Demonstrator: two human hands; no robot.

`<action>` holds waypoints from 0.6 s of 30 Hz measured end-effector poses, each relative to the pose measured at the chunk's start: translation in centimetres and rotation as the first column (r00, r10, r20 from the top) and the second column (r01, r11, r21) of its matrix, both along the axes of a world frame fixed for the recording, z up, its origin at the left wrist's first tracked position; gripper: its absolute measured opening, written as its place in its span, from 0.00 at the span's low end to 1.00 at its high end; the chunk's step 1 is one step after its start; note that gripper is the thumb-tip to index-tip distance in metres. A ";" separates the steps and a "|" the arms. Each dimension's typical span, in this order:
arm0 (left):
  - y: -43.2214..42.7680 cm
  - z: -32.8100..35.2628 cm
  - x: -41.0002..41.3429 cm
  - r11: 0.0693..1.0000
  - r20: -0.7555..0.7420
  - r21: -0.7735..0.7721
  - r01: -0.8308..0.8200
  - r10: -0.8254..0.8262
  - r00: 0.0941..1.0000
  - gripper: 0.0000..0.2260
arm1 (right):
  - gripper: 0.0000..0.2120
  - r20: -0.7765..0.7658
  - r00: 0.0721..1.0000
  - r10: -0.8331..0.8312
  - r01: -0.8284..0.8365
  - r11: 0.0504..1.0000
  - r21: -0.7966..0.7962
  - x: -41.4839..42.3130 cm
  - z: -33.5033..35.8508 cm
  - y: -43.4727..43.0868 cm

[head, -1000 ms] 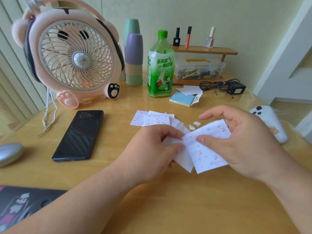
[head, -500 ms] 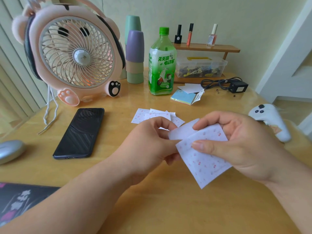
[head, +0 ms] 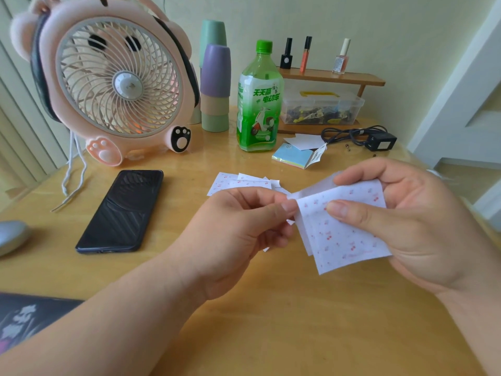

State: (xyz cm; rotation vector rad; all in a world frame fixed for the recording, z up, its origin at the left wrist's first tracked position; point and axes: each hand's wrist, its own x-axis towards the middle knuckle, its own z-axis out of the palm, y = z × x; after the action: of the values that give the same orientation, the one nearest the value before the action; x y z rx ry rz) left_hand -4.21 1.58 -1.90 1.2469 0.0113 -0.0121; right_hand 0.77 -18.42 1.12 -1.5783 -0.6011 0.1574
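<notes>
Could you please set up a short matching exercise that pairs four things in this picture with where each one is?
Things:
1. patterned paper sheet
2. black phone
3. green bottle
4. black polish bottle

Places:
A. standing on the wooden shelf
B. lying flat on the table, near the pink fan
C. pinched between the left hand and right hand
D. upright on the table beside the stacked cups

Pairs: 1-C, 2-B, 3-D, 4-A
</notes>
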 end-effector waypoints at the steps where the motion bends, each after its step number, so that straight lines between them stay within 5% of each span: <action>1: 0.0 0.0 0.0 1.000 0.014 0.029 -0.009 0.008 1.000 0.04 | 0.17 0.017 1.000 -0.019 0.019 1.000 -0.003 -0.1 0.1 0.1; 4: 0.1 -0.3 0.0 0.987 0.057 0.143 -0.072 0.064 0.996 0.05 | 0.11 0.090 0.993 -0.075 0.078 0.996 -0.038 -0.4 0.3 0.2; 9: -0.2 -0.2 -0.1 0.997 0.073 0.062 -0.055 0.051 0.996 0.01 | 0.12 0.068 0.994 -0.087 0.088 0.996 -0.015 -0.4 0.1 0.3; 13: -0.2 -0.2 -0.1 0.999 0.077 0.000 -0.047 0.047 0.996 0.03 | 0.24 -0.012 0.999 -0.045 0.045 0.999 0.012 0.0 -0.2 0.1; 18: -0.1 0.0 -0.1 0.997 0.116 -0.074 0.018 -0.009 0.993 0.04 | 0.12 -0.129 0.992 0.001 0.012 0.995 0.101 -0.2 0.4 0.3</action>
State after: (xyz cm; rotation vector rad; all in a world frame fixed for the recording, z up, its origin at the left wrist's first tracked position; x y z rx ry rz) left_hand -4.32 1.43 -1.89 1.1712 -0.0973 0.0479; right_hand 0.62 -18.16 1.50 -1.4595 -0.4963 0.2202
